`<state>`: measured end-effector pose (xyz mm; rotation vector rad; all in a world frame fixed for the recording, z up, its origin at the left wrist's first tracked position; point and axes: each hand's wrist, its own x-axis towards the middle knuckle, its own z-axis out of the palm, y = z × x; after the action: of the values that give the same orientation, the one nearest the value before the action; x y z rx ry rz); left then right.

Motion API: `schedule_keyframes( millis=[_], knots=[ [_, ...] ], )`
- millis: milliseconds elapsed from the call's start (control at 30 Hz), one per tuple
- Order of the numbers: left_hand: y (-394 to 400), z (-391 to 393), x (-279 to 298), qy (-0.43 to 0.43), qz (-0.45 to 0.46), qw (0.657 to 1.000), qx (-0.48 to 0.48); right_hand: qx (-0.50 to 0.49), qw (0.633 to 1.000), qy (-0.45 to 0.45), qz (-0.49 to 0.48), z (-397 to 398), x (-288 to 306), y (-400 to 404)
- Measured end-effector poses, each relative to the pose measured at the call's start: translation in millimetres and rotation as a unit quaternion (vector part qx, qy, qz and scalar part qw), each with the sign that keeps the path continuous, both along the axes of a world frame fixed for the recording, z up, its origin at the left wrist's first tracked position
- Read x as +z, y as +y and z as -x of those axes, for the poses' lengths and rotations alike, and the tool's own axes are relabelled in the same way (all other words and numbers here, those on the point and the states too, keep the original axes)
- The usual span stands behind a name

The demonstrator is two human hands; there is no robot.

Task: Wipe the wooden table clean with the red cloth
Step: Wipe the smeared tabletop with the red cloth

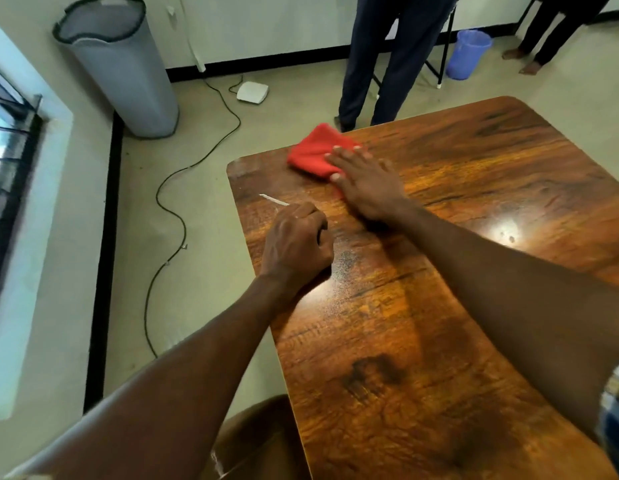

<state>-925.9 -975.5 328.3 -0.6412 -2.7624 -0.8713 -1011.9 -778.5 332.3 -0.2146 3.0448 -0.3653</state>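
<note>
A right hand point(365, 187) lies flat, fingers straight and slightly spread, pressing on a red cloth point(316, 152) near the far left corner of a wooden table point(457, 306). The cloth is bunched, part of it reaching the table's far edge. The left hand point(296, 245) rests nearer the left edge — fingers curled into a fist around a thin white stick point(274, 200) whose tip points away over the tabletop. Pale dusty smears show on the wood between the hands. Beyond the table stands a person in dark trousers point(380, 60). On the floor — a tall grey bin point(117, 64), a black cable point(176, 216), a small white box point(252, 92) and a blue basket point(469, 53).
</note>
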Motion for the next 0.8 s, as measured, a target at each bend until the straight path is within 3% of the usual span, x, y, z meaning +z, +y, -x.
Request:
schedule_keyframes(
  millis=[133, 233, 333, 433, 533, 600, 733, 800],
  knots=[
    [-32, -24, -5, 0.000, -0.028, 0.994, 0.102, -0.225, 0.974, 0.026, 0.022, -22, -11, 52],
    [-62, -48, -12, -0.015, 0.019, 0.982, 0.187, -0.290, 0.956, 0.024, 0.038, -32, -13, 28],
    [-59, -52, -19, -0.027, 0.006, 0.979, 0.202, -0.233, 0.971, 0.028, 0.037, -41, -14, -35],
    [-51, -51, -19, -0.054, -0.022, 0.966, 0.253, -0.062, 0.997, 0.024, 0.032, -56, -11, -102],
    [-55, -52, -21, -0.038, 0.005, 0.970, 0.238, 0.085, 0.996, 0.010, 0.017, -52, -8, -117],
    [-57, -51, -23, -0.013, 0.026, 0.975, 0.220, 0.044, 0.999, 0.020, 0.016, -30, -9, -104],
    [-58, -50, -30, 0.000, 0.028, 0.976, 0.217, -0.155, 0.986, 0.011, 0.055, 20, -7, -97],
    [-59, -49, -33, -0.008, 0.011, 0.975, 0.220, -0.150, 0.987, 0.003, 0.057, 32, -6, -113]
  ],
)
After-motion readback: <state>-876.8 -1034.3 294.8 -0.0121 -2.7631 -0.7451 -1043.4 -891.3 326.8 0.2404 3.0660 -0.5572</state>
